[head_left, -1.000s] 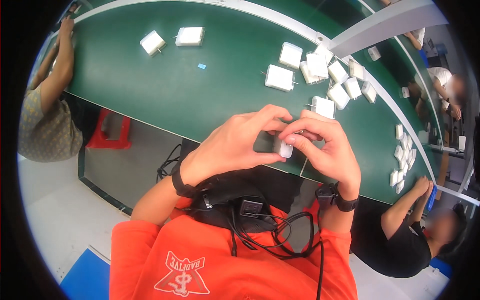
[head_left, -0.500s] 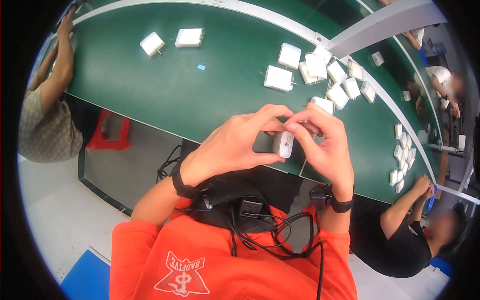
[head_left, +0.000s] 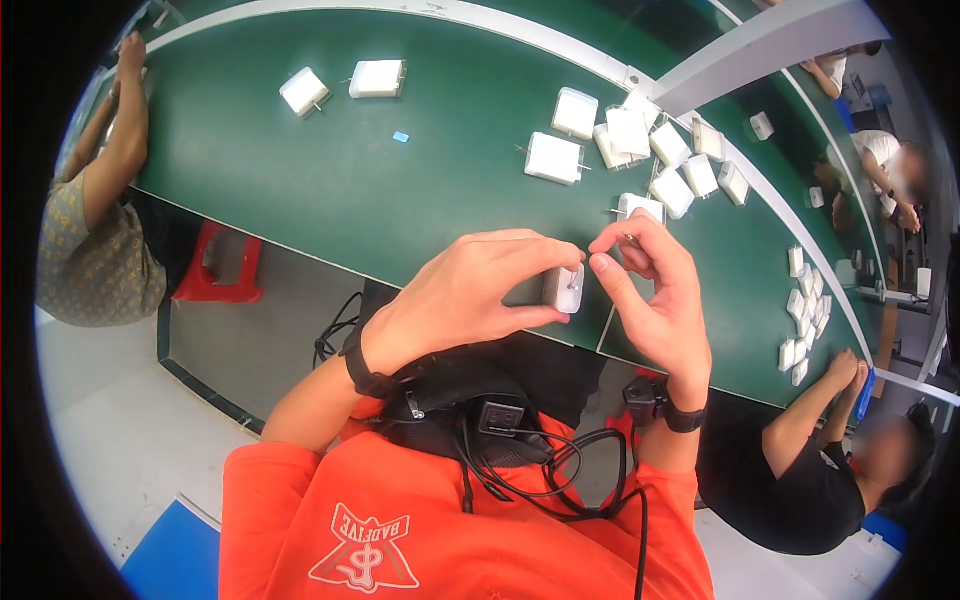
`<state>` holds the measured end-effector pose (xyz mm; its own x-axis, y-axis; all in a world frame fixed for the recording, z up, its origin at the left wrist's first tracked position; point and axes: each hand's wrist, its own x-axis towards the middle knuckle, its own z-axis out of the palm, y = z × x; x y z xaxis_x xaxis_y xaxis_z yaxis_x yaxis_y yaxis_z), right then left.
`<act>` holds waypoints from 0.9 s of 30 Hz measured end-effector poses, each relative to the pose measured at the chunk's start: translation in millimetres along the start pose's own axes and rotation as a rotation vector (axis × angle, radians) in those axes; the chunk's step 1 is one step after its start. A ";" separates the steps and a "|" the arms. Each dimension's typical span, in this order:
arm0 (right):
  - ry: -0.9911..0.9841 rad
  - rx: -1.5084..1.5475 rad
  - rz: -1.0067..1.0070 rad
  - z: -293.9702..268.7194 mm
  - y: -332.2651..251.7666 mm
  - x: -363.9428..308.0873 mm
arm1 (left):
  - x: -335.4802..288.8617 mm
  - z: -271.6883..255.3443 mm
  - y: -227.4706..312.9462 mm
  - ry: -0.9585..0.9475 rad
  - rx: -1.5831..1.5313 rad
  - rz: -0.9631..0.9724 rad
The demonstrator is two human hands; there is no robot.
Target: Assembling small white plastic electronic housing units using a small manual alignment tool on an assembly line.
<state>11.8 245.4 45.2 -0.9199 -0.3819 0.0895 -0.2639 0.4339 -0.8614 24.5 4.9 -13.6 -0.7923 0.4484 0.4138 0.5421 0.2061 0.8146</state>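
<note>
Over the table's near edge, my left hand [head_left: 455, 283] grips a small white block [head_left: 566, 290] between thumb and fingers. The block's end faces up and carries a short metal pin. To its right is my right hand [head_left: 650, 283], apart from the block, with thumb and index tips close together and the other fingers curled. Whether those fingers hold something small cannot be made out. Just beyond the right hand, another white block [head_left: 641, 207] with a thin pin rests on the green table [head_left: 400, 200], partly hidden by the fingers.
Several similar white blocks [head_left: 672, 192] cluster at the back right, and two lie at the far left, near a small blue piece [head_left: 401, 137]. More blocks [head_left: 803, 308] lie near a co-worker [head_left: 800, 470] at right. Another person sits at left beside a red stool [head_left: 218, 262].
My right hand has drawn away from the block to the right, opening a gap between the two hands. My left hand keeps its hold almost unmoved.
</note>
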 end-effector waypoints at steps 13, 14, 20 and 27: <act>-0.001 -0.048 -0.003 2.6 -4.8 2.9 | 0.2 0.7 -0.4 0.022 0.002 0.026; -0.004 -0.055 -0.004 2.5 -5.5 3.1 | 0.5 0.5 0.1 0.023 0.001 0.027; -0.015 0.002 0.006 3.2 2.2 2.9 | 2.5 -0.2 2.0 0.021 -0.016 -0.007; -0.001 0.002 0.021 1.8 0.5 3.5 | 2.9 -0.7 3.1 0.018 0.000 -0.008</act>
<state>9.0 242.8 44.1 -0.9247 -0.3740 0.0709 -0.2441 0.4397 -0.8643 23.7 6.3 -9.6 -0.8014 0.4309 0.4149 0.5360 0.2095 0.8178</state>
